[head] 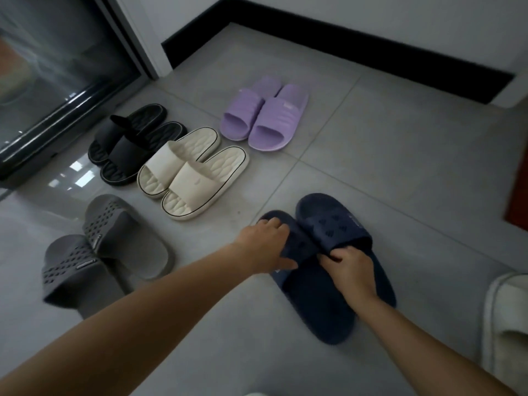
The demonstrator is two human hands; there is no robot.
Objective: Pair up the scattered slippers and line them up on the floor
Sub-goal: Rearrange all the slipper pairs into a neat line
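Two navy slippers lie side by side on the grey tiled floor. My left hand (pixel 267 244) grips the strap of the left navy slipper (pixel 311 298). My right hand (pixel 353 267) holds the strap edge of the right navy slipper (pixel 331 221). Other pairs stand together on the floor: a purple pair (pixel 264 114) at the back, a cream pair (pixel 191 172) in the middle, a black pair (pixel 128 144) to its left, and a grey perforated pair (pixel 105 252) at the near left.
A glass sliding door with a dark track (pixel 57 110) runs along the left. A black skirting board (pixel 357 50) lines the far wall. A white slipper (pixel 505 318) shows at the right edge, and a red-brown mat (pixel 518 195) lies beyond it.
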